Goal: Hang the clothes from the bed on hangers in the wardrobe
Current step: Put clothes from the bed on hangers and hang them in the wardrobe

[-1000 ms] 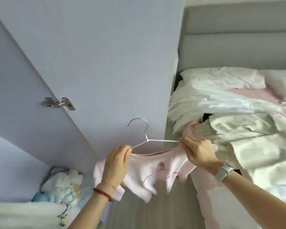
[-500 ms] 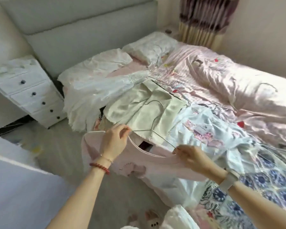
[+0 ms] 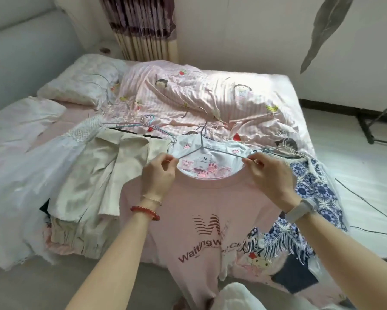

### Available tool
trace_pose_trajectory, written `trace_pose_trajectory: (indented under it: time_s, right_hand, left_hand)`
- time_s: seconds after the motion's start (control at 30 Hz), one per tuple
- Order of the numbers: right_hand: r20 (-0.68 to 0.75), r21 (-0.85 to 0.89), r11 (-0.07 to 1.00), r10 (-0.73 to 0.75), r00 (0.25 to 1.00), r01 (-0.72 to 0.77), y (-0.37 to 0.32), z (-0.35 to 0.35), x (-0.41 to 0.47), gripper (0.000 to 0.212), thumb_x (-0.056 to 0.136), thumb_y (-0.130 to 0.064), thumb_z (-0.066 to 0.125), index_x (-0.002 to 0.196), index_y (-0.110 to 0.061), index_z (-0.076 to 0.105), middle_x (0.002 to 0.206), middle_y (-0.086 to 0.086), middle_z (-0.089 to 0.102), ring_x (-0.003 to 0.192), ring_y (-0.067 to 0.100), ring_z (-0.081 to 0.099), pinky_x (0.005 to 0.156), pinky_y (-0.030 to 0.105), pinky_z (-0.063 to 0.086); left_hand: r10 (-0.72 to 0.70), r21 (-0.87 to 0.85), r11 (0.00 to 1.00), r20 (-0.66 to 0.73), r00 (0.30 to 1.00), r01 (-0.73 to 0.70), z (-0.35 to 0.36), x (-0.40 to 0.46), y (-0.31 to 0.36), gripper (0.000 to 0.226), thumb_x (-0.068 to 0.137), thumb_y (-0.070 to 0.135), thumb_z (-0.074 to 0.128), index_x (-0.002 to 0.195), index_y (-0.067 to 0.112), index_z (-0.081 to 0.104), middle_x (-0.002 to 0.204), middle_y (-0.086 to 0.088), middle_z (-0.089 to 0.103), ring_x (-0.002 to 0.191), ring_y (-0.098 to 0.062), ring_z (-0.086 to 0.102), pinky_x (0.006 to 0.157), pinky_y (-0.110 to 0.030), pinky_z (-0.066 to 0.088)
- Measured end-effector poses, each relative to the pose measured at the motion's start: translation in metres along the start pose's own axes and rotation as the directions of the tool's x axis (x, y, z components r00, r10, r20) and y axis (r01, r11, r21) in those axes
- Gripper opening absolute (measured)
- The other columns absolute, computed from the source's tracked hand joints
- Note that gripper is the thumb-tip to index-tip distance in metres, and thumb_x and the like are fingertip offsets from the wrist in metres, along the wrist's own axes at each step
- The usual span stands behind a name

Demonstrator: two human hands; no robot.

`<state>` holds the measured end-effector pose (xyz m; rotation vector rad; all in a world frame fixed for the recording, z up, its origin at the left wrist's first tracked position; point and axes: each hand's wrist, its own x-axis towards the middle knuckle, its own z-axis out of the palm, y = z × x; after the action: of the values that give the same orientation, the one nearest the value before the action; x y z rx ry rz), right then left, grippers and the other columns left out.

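Two hands hold one pink T-shirt (image 3: 201, 211) on a wire hanger (image 3: 212, 151) over the near edge of the bed (image 3: 244, 101). Left hand (image 3: 157, 173) pinches the hanger's left arm together with the collar; right hand (image 3: 270, 173) pinches the right arm and collar likewise. Each grip is narrow, fingers curled on wire and cloth. Hanger hook points away from the person, over a white paw-print garment (image 3: 221, 151). Shirt front faces the camera, dark red lettering visible; its hem hangs past the mattress edge toward the floor (image 3: 31, 285).

Left of the shirt: cream garment (image 3: 98, 175), partly overhanging the bed edge; further left, white gauzy dress (image 3: 31, 175). Right of the shirt: blue patterned fringed garment (image 3: 311, 198), touching the shirt's side. Loose wire hangers (image 3: 147, 125) lie beyond, on the striped pink duvet (image 3: 210, 92). Pillow (image 3: 83, 81) at the far left corner.

Open floor shows at left of the bed and at right (image 3: 355, 153). Dark stand base (image 3: 366, 128) stands on the right floor, apart from the bed.
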<state>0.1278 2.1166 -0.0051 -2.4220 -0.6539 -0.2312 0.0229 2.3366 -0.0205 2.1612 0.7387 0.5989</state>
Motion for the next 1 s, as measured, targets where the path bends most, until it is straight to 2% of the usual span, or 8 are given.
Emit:
trace_pose_trajectory:
  time_s: [0.2, 0.33, 0.43, 0.5, 0.63, 0.8, 0.9, 1.0]
  right_hand:
    - [-0.307, 0.168, 0.986, 0.062, 0.950, -0.010, 0.011, -0.004, 0.062, 0.019, 0.084, -0.025, 0.059, 0.088, -0.010, 0.070, 0.078, 0.006, 0.071, 0.070, 0.022, 0.063, 0.074, 0.052, 0.047]
    - [-0.316, 0.294, 0.953, 0.169, 0.934, -0.073, 0.031, 0.007, 0.136, 0.021, 0.084, -0.029, 0.058, 0.088, -0.013, 0.071, 0.077, 0.005, 0.070, 0.073, 0.022, 0.062, 0.075, 0.049, 0.048]
    - [-0.224, 0.327, 0.930, 0.248, 0.942, -0.167, 0.058, 0.033, 0.195, 0.015, 0.088, -0.023, 0.058, 0.089, -0.013, 0.070, 0.079, 0.006, 0.069, 0.071, 0.018, 0.057, 0.069, 0.034, 0.046]
    - [-0.118, 0.316, 0.917, 0.291, 0.949, -0.242, 0.082, 0.063, 0.229, 0.017, 0.089, -0.024, 0.056, 0.091, -0.014, 0.069, 0.082, 0.007, 0.069, 0.074, 0.020, 0.058, 0.065, 0.031, 0.044]
    - [0.074, 0.200, 0.896, 0.391, 0.918, -0.397, 0.136, 0.139, 0.274, 0.022, 0.091, -0.030, 0.051, 0.101, -0.018, 0.067, 0.101, 0.012, 0.069, 0.098, 0.032, 0.059, 0.087, 0.041, 0.044]
    - [0.264, -0.038, 0.895, 0.438, 0.859, -0.445, 0.207, 0.238, 0.295, 0.027, 0.092, -0.028, 0.049, 0.107, -0.013, 0.064, 0.110, 0.022, 0.063, 0.108, 0.038, 0.054, 0.097, 0.046, 0.037]
    - [0.307, -0.075, 0.903, 0.424, 0.852, -0.423, 0.241, 0.280, 0.285, 0.026, 0.092, -0.022, 0.048, 0.110, -0.012, 0.063, 0.115, 0.018, 0.061, 0.116, 0.032, 0.047, 0.103, 0.047, 0.029]
    - [0.399, -0.185, 0.925, 0.380, 0.835, -0.332, 0.265, 0.301, 0.267, 0.033, 0.094, -0.027, 0.043, 0.125, -0.021, 0.054, 0.128, 0.012, 0.053, 0.124, 0.028, 0.038, 0.104, 0.044, 0.020]
  left_hand:
    - [0.230, -0.052, 0.969, -0.172, 0.958, -0.241, 0.033, 0.074, 0.049, 0.009, 0.086, 0.016, 0.063, 0.086, 0.007, 0.066, 0.085, -0.007, 0.067, 0.080, -0.022, 0.060, 0.074, -0.031, 0.046]
    - [0.311, 0.084, 0.950, -0.270, 0.911, -0.300, 0.072, 0.146, 0.070, 0.017, 0.084, 0.024, 0.059, 0.083, 0.010, 0.066, 0.082, -0.006, 0.066, 0.082, -0.028, 0.059, 0.079, -0.039, 0.039]
    - [0.303, 0.247, 0.941, -0.300, 0.904, -0.233, 0.113, 0.200, 0.070, 0.019, 0.084, 0.024, 0.058, 0.093, 0.012, 0.069, 0.095, -0.008, 0.066, 0.095, -0.030, 0.057, 0.084, -0.039, 0.036]
    - [0.218, 0.304, 0.941, -0.194, 0.957, -0.153, 0.146, 0.223, 0.061, 0.029, 0.086, 0.021, 0.057, 0.114, 0.013, 0.062, 0.118, -0.010, 0.058, 0.113, -0.030, 0.048, 0.095, -0.042, 0.032]
    - [-0.028, 0.474, 0.878, 0.180, 0.983, -0.062, 0.212, 0.212, 0.004, 0.051, 0.093, 0.029, 0.044, 0.142, 0.023, 0.032, 0.150, -0.006, 0.025, 0.138, -0.022, 0.018, 0.113, -0.044, 0.010]
    - [-0.449, 0.668, 0.743, 0.443, 0.776, 0.048, 0.274, 0.156, -0.091, 0.059, 0.095, 0.040, 0.033, 0.147, 0.033, 0.005, 0.157, -0.001, -0.006, 0.143, -0.024, -0.009, 0.113, -0.054, -0.002]
    - [-0.561, 0.733, 0.680, 0.493, 0.665, 0.030, 0.292, 0.136, -0.127, 0.060, 0.096, 0.041, 0.029, 0.147, 0.033, -0.001, 0.156, -0.004, -0.013, 0.141, -0.028, -0.017, 0.111, -0.057, -0.007]
    - [-0.596, 0.774, 0.632, 0.499, 0.629, -0.016, 0.298, 0.123, -0.148, 0.059, 0.096, 0.046, 0.024, 0.147, 0.034, -0.004, 0.155, -0.006, -0.015, 0.140, -0.029, -0.019, 0.110, -0.056, -0.012]
